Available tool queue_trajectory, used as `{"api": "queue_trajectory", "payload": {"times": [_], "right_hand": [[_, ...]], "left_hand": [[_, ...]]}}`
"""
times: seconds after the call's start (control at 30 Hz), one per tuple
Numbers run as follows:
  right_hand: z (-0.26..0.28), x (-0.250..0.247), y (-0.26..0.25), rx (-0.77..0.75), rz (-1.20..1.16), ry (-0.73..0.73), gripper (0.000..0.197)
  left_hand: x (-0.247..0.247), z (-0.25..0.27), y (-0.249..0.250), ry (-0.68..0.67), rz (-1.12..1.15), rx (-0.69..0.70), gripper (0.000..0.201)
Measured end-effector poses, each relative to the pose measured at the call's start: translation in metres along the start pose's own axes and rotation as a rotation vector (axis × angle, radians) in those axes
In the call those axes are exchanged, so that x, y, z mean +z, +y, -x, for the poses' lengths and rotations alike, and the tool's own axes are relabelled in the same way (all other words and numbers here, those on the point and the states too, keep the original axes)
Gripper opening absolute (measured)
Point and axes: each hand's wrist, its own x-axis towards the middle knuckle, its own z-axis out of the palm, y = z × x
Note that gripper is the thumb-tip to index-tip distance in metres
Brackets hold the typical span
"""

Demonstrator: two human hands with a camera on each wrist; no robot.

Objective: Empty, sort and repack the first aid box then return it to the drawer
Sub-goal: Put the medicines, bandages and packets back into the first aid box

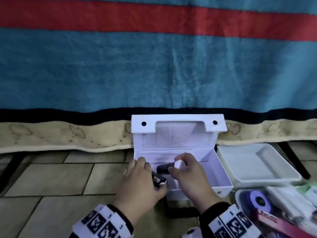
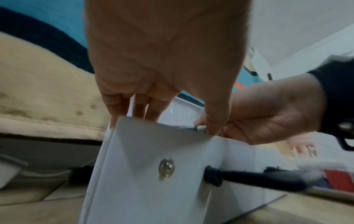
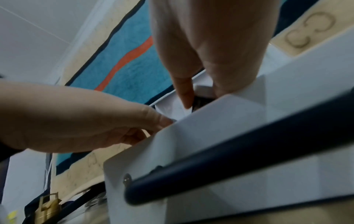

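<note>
While lid stands open, white box (image 1: 221,187): right hand (image 1: 187,176) grips white-capped dark bottle (image 1: 164,167); left hand (image 1: 140,182) pinches small dark item (image 1: 158,180).

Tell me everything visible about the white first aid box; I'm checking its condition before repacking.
The white first aid box looks like stiff card or board, rectangular, standing on the tiled floor against the bed's edge. Its lid is swung up, showing two dark snap studs and a cutout. A dark carry handle runs along the front. The left hand and the right hand reach into it, the right holding a dark white-capped bottle.
</note>
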Motion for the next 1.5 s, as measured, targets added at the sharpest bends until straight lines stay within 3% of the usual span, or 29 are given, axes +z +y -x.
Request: {"api": "queue_trajectory", "payload": {"times": [0.13, 0.2, 0.27, 0.37, 0.43, 0.53, 0.57, 0.6, 0.67, 0.77, 0.83, 0.9, 1.1, 1.13, 1.2, 1.3, 1.37, 1.43, 1.5], "right_hand": [[-0.01, 0.0, 0.0, -0.012, 0.051, -0.01, 0.015], [-0.014, 0.003, 0.004, -0.015, 0.034, -0.062, 0.014], [-0.017, 0.003, 0.009, 0.0, 0.025, -0.112, 0.013], [-0.022, -0.001, 0.013, 0.01, 0.031, -0.168, 0.013], [-0.026, -0.003, 0.015, 0.004, 0.056, -0.215, 0.013], [-0.028, -0.002, 0.015, -0.033, 0.132, -0.303, 0.014], [-0.028, -0.002, 0.015, -0.035, 0.156, -0.335, 0.015], [-0.027, -0.001, 0.015, -0.029, 0.172, -0.366, 0.016], [-0.027, 0.001, 0.015, -0.029, 0.215, -0.411, 0.018], [-0.025, 0.006, 0.014, -0.075, 0.393, -0.437, 0.027], [-0.025, 0.01, 0.015, -0.099, 0.49, -0.431, 0.032], [-0.025, 0.012, 0.015, -0.096, 0.517, -0.414, 0.034], [-0.027, 0.009, 0.015, -0.14, 0.598, -0.474, 0.048], [-0.027, 0.008, 0.015, -0.14, 0.596, -0.479, 0.049], [-0.027, 0.007, 0.017, -0.14, 0.598, -0.487, 0.049], [-0.028, 0.008, 0.021, -0.116, 0.58, -0.465, 0.047], [-0.03, 0.01, 0.023, -0.085, 0.553, -0.435, 0.045], [-0.03, 0.01, 0.025, -0.086, 0.523, -0.427, 0.038], [-0.031, 0.009, 0.026, -0.107, 0.525, -0.435, 0.03]], "left_hand": [[0.001, 0.0, 0.003, -0.126, -0.044, 0.016, 0.057], [0.003, 0.003, 0.002, -0.186, -0.037, 0.023, 0.073], [0.011, 0.004, -0.004, -0.162, -0.046, 0.064, 0.096], [0.009, 0.005, -0.008, -0.181, -0.136, 0.132, 0.108], [0.013, 0.006, -0.011, -0.147, -0.147, 0.198, 0.096], [0.013, 0.005, -0.015, -0.065, -0.079, 0.13, 0.069], [0.006, 0.004, -0.011, -0.192, -0.067, 0.079, 0.068], [-0.004, 0.003, -0.008, -0.231, -0.059, 0.029, 0.067], [-0.003, 0.004, -0.008, -0.271, -0.09, 0.038, 0.061], [-0.003, 0.007, -0.009, -0.322, -0.208, 0.126, 0.037], [-0.005, 0.008, -0.007, -0.3, -0.26, 0.136, 0.038], [-0.01, 0.007, -0.001, -0.378, -0.267, 0.126, 0.024], [-0.003, 0.005, -0.001, -0.336, -0.286, 0.116, 0.02], [-0.002, 0.006, -0.002, -0.374, -0.282, 0.123, 0.03], [0.006, 0.007, -0.01, -0.263, -0.277, 0.142, 0.046], [0.011, 0.007, -0.014, -0.251, -0.263, 0.147, 0.05], [-0.002, 0.008, -0.004, -0.283, -0.257, 0.148, 0.042], [-0.007, 0.006, 0.001, -0.344, -0.255, 0.105, 0.015], [0.002, 0.005, -0.002, -0.338, -0.345, 0.147, 0.019]]}}
